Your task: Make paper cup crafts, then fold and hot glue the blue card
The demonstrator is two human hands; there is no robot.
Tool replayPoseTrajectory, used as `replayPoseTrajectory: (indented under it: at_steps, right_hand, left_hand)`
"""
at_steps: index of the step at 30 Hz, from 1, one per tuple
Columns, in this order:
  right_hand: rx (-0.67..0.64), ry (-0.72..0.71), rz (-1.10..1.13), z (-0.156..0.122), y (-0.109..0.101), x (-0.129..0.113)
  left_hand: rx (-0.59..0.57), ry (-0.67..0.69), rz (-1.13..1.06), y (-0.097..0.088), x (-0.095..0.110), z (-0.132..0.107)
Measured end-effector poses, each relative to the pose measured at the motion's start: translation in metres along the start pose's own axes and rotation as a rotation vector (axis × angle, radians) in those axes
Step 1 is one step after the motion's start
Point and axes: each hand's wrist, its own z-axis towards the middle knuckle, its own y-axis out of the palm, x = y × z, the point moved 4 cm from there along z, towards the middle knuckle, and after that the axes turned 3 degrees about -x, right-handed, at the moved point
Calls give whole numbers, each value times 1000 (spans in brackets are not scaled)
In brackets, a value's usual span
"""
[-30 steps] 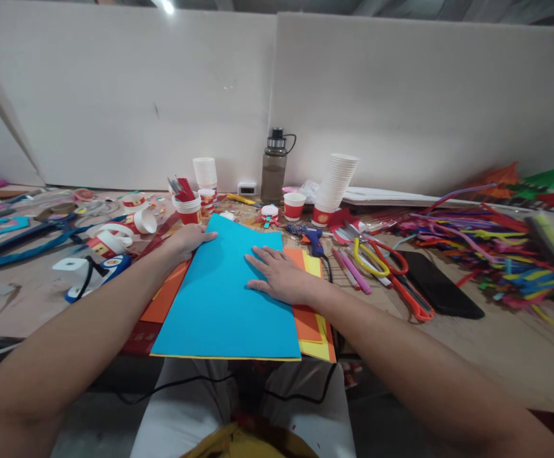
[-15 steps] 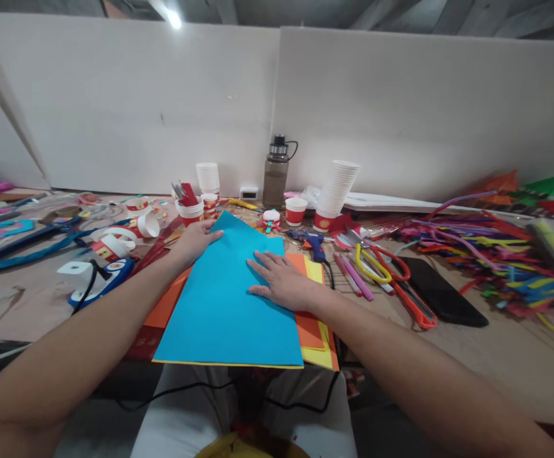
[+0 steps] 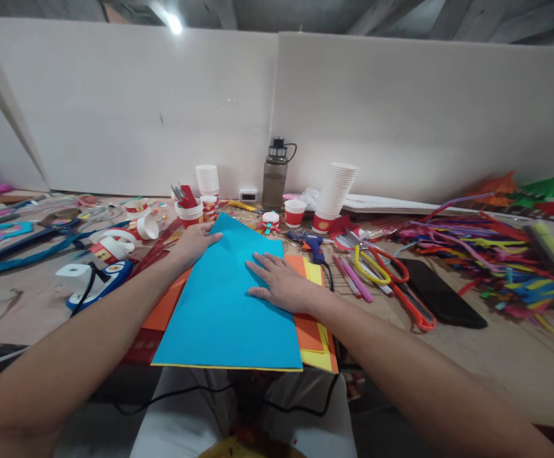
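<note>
A blue sheet of paper (image 3: 224,305) lies on top of a stack of orange and yellow sheets (image 3: 312,318) at the table's front edge. My left hand (image 3: 195,243) rests on the blue sheet's far left corner, fingers stretched onto the paper. My right hand (image 3: 281,283) lies flat on the sheet's right side, fingers spread and pointing left. Neither hand holds anything.
Red and white paper cups (image 3: 334,191), a grey water bottle (image 3: 275,175), a blue glue gun (image 3: 315,245), pink pens (image 3: 353,277), red and yellow scissors (image 3: 381,264), a black phone (image 3: 441,292) and coloured pipe cleaners (image 3: 496,248) crowd the table. White partition boards (image 3: 401,108) stand behind.
Both hands have stayed on the blue sheet. The view has shifted slightly; the sheet and hands sit about where they were.
</note>
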Motion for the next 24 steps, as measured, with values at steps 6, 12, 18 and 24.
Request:
replayPoseTrajectory:
  at_steps: [6, 12, 18, 24]
  right_hand:
    - [8, 3, 1, -1, -1, -1]
    - [10, 11, -32, 2, 1, 0]
    - [-27, 11, -34, 5, 2, 0]
    - [-12, 7, -1, 4, -2, 0]
  left_hand:
    - [34, -55, -63, 5, 5, -4]
    - [82, -168, 7, -1, -9, 1]
    - [158, -260, 108, -9, -21, 7]
    - [191, -295, 21, -11, -25, 10]
